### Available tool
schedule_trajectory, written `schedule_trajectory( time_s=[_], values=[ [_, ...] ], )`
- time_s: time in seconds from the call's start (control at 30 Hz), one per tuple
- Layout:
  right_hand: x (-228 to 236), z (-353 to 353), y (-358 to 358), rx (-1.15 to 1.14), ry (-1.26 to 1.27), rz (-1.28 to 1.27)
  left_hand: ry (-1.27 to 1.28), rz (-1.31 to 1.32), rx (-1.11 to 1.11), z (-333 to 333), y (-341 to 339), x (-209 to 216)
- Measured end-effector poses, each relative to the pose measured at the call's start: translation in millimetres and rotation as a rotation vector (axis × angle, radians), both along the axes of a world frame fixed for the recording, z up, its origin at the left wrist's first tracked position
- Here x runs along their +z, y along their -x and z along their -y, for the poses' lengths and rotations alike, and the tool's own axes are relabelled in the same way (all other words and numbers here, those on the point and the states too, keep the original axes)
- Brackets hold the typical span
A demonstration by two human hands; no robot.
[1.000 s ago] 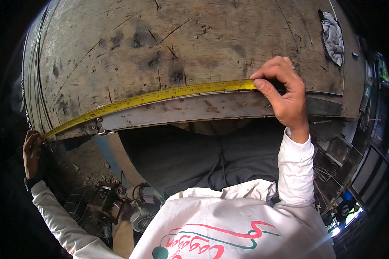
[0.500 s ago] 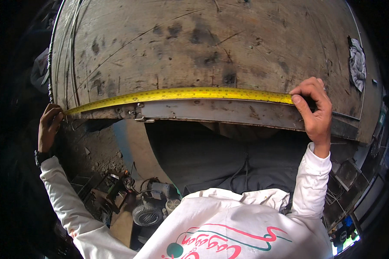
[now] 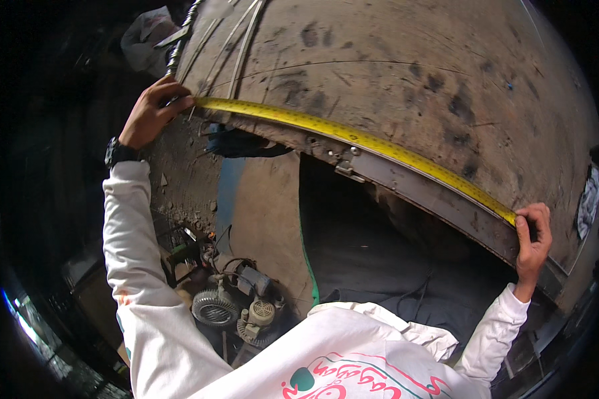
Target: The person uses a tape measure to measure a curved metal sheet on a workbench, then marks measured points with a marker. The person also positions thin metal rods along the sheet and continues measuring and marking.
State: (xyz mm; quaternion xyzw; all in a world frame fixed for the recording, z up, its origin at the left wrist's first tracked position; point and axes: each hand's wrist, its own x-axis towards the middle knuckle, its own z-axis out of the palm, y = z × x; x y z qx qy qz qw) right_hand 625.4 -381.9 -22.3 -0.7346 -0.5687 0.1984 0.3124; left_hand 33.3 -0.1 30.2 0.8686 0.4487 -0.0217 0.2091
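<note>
A yellow tape measure blade (image 3: pixel 353 135) stretches along the near edge of a worn, stained wooden tabletop (image 3: pixel 379 86). My left hand (image 3: pixel 155 108), with a dark watch on its wrist, pinches the blade's left end at the table corner. At the other end, my right hand (image 3: pixel 534 236) grips the blade between thumb and fingers. The blade bows slightly between the two hands. Just below it runs a grey metal angle bar (image 3: pixel 419 185) along the table edge, with a small metal hinge or latch piece (image 3: pixel 349 171) on it.
Thin metal rods (image 3: pixel 243 50) lie at the tabletop's far left. A pale rag (image 3: pixel 589 199) rests at the right edge. Beneath, an electric motor or pump (image 3: pixel 246 309) stands on the floor by a dark cloth (image 3: pixel 373 246). A plastic bag (image 3: pixel 148 40) is at upper left.
The view has turned, so the table edge now slopes down to the right. Both hands still hold the blade's ends.
</note>
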Motion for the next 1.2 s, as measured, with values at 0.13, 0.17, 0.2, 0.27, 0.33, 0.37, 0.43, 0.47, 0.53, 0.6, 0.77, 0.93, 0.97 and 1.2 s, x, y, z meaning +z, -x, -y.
schedule_trajectory(
  time_s=[0.13, 0.17, 0.2, 0.27, 0.33, 0.37, 0.43, 0.47, 0.53, 0.6, 0.77, 0.93, 0.97, 1.2],
  values=[
    [-2.4, 3.9, -5.5, -0.009, 0.011, -0.029, 0.061, -0.053, 0.058, -2.4, -3.4, -0.2],
    [-3.3, 4.0, -7.1, -0.011, 0.013, -0.042, -0.004, -0.006, 0.022, 2.8, -3.1, -2.4],
    [-4.6, 4.2, -9.1, -0.012, 0.012, -0.053, 0.023, 0.007, 0.035, 0.8, -3.3, -0.7],
    [-6.9, 6.2, -11.4, -0.015, 0.031, -0.083, -0.021, 0.017, 0.027, 0.8, 2.7, -4.9],
    [-11.2, 9.5, -15.1, -0.039, 0.033, -0.12, -0.04, 0.026, -0.05, -8.9, 10.2, -7.6],
    [-12.4, 9.5, -17.2, -0.05, 0.035, -0.139, -0.048, 0.03, -0.087, -10.0, 15.2, -9.3],
    [-12.0, 12.4, -20.2, -0.035, 0.031, -0.099, 0.028, 0.017, -0.027, -8.6, 0.0, -4.4],
    [-12.1, 11.8, -20.3, -0.031, 0.022, -0.099, 0.041, 0.005, -0.009, -8.7, 0.4, -3.8],
    [-12.6, 12.4, -21.4, -0.038, 0.023, -0.152, 0.069, 0.001, 0.01, -7.4, 1.3, -3.3],
    [-11.5, 12.7, -22.6, -0.04, 0.051, -0.197, 0.082, 0.01, 0.023, -9.5, 6.6, -7.5],
    [-9.1, 11.9, -27.4, -0.01, 0.065, -0.196, 0.114, -0.048, 0.051, -16.0, 3.3, -7.8],
    [-6.8, 9.1, -26.1, 0.014, 0.071, -0.199, 0.119, -0.109, 0.043, -20.6, 2.1, -7.2],
    [-6.2, 8.1, -24.6, 0.02, 0.07, -0.203, 0.12, -0.108, 0.037, -20.8, 2.7, -6.9],
    [-3.8, 7.3, -20.5, 0.013, 0.081, -0.196, 0.108, -0.104, 0.018, -22.2, 5.8, -10.0]
  ],
)
